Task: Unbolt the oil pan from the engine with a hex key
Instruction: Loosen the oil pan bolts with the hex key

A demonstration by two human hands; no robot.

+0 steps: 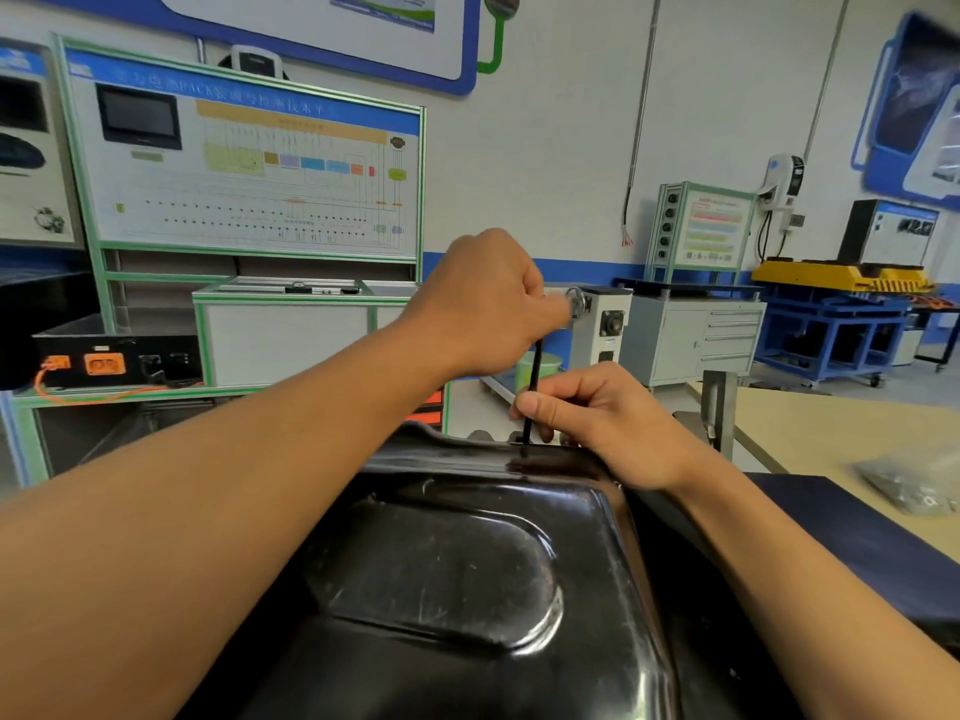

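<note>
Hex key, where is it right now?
Head view, right of centre: the hex key stands nearly upright at the far rim of the oil pan, left hand gripping its top, right hand pinching its shaft.

Left hand [488,304] is up high, its grip closed in a fist round the top end of the black hex key [535,376], and the shaft drops almost upright to the far rim of the glossy black oil pan [457,569]. Right hand [608,418] sits low, thumb and fingers pinching the shaft just above that rim. Off to the right, a tan tabletop [841,433] carries a dark mat [831,527] and a blurred bag of small grey parts [904,483].
</note>
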